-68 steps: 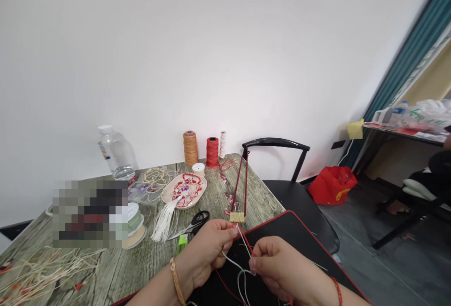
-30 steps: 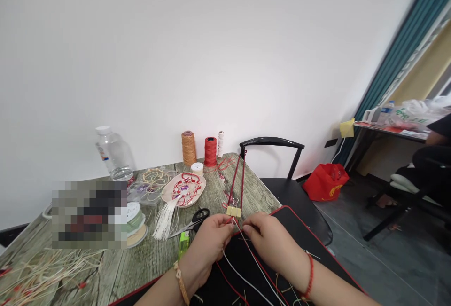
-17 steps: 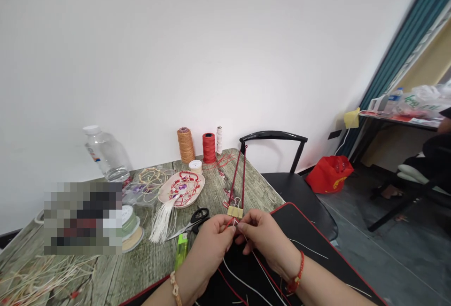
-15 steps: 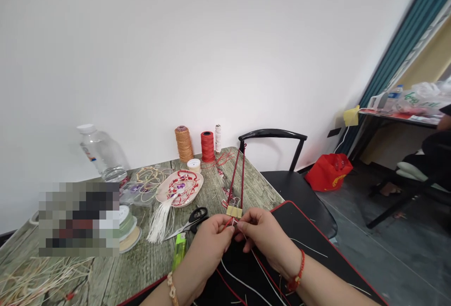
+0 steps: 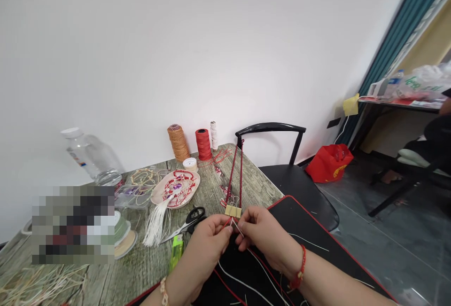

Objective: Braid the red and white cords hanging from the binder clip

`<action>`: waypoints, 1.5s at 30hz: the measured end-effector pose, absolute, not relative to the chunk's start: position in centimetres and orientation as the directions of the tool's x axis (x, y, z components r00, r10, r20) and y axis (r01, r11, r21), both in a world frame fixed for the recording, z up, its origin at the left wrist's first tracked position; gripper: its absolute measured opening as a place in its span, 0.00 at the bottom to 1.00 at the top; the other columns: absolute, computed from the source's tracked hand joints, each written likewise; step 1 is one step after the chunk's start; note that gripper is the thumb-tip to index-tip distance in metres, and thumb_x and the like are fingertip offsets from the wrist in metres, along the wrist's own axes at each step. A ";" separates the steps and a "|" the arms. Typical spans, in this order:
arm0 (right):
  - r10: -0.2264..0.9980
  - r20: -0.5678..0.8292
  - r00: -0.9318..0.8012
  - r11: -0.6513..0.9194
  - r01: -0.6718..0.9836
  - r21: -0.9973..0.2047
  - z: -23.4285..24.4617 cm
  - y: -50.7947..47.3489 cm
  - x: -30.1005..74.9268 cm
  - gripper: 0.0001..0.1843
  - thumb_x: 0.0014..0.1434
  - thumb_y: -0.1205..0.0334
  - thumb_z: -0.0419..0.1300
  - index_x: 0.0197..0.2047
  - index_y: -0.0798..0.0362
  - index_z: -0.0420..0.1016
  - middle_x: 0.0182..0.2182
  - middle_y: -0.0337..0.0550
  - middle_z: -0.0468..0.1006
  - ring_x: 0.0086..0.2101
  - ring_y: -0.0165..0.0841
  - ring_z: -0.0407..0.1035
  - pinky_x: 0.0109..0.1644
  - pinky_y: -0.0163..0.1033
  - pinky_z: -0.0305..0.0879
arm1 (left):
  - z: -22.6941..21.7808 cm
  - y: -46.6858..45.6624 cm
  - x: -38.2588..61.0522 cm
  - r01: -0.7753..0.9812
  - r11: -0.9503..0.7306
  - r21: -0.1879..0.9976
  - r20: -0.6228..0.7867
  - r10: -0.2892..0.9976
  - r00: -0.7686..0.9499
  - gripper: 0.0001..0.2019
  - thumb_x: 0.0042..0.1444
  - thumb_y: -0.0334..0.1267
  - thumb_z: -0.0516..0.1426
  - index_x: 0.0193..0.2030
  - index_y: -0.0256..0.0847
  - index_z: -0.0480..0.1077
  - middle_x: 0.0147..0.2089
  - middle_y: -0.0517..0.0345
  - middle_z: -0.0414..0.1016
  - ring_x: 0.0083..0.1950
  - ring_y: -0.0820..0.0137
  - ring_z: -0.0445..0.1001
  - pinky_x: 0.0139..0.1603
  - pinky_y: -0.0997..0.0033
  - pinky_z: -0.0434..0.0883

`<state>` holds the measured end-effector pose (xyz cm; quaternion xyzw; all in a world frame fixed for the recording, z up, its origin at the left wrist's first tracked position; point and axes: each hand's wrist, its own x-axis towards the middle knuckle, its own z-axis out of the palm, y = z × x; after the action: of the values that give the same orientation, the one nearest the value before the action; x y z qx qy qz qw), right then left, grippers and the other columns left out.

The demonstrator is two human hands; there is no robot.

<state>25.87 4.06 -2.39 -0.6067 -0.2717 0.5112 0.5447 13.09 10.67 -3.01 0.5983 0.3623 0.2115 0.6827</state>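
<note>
Head view: left hand [image 5: 208,245] and right hand [image 5: 267,233], fingertips closed, pinch thin red and white cords [image 5: 232,221] just below a gold metal binder clip [image 5: 233,211]; long tails [image 5: 243,283] seemingly remain unworked

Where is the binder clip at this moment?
In the head view's lower half, slightly right of centre, the binder clip sits just beyond the left hand and right hand, at the near end of the dark red cord.
</note>
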 end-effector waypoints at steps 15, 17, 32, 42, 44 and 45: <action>0.866 -0.380 0.325 -0.303 -0.263 -0.916 -2.0 4.0 25.9 0.07 0.53 0.74 0.53 0.27 0.54 0.63 0.16 0.37 0.74 0.16 0.28 0.70 0.18 0.29 0.63 | -2.7 10.6 13.1 0.180 0.200 0.963 -0.269 0.725 0.634 0.17 0.46 0.47 0.60 0.39 0.37 0.72 0.20 0.69 0.62 0.20 0.77 0.54 0.24 0.75 0.48; 0.871 -0.375 0.316 -0.296 -0.272 -0.916 -1.8 3.9 25.9 0.06 0.53 0.73 0.53 0.27 0.54 0.62 0.20 0.39 0.76 0.18 0.28 0.71 0.19 0.30 0.64 | -2.7 10.6 13.2 0.177 0.197 0.964 -0.265 0.723 0.638 0.17 0.45 0.47 0.60 0.39 0.37 0.72 0.21 0.68 0.65 0.20 0.77 0.55 0.24 0.75 0.48; 0.895 -0.324 0.306 -0.255 -0.246 -0.935 -2.3 3.7 25.6 0.05 0.49 0.72 0.52 0.29 0.52 0.60 0.20 0.34 0.73 0.14 0.23 0.64 0.14 0.27 0.54 | -3.5 10.9 13.0 0.165 0.164 0.972 -0.233 0.733 0.639 0.15 0.47 0.45 0.61 0.38 0.37 0.72 0.20 0.67 0.65 0.21 0.76 0.59 0.23 0.75 0.50; 0.896 -0.335 0.293 -0.311 -0.127 -0.942 -2.9 3.7 25.8 0.12 0.46 0.77 0.49 0.32 0.52 0.62 0.18 0.27 0.69 0.12 0.22 0.62 0.10 0.25 0.50 | -2.5 10.3 12.5 0.325 0.013 0.945 -0.223 0.755 0.616 0.10 0.52 0.41 0.55 0.40 0.41 0.63 0.18 0.74 0.57 0.19 0.76 0.51 0.21 0.75 0.47; 0.893 -0.356 0.277 -0.336 -0.117 -0.935 -2.9 3.8 25.9 0.11 0.46 0.77 0.50 0.31 0.54 0.66 0.18 0.29 0.70 0.12 0.22 0.63 0.10 0.26 0.51 | -2.2 10.2 12.5 0.328 -0.020 0.944 -0.200 0.757 0.622 0.06 0.54 0.38 0.54 0.38 0.43 0.63 0.18 0.74 0.57 0.20 0.76 0.50 0.22 0.75 0.47; 0.890 -0.365 0.273 -0.347 -0.114 -0.931 -2.9 3.8 26.0 0.10 0.46 0.76 0.50 0.30 0.55 0.67 0.18 0.30 0.71 0.12 0.22 0.63 0.10 0.26 0.52 | -2.1 10.1 12.5 0.338 -0.032 0.941 -0.196 0.761 0.618 0.05 0.54 0.37 0.54 0.37 0.43 0.63 0.18 0.73 0.57 0.20 0.76 0.50 0.22 0.75 0.47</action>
<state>25.97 3.76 -2.92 -0.6352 -0.3055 0.5196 0.4830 12.49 10.11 -2.06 0.6940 0.3959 0.1852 0.5721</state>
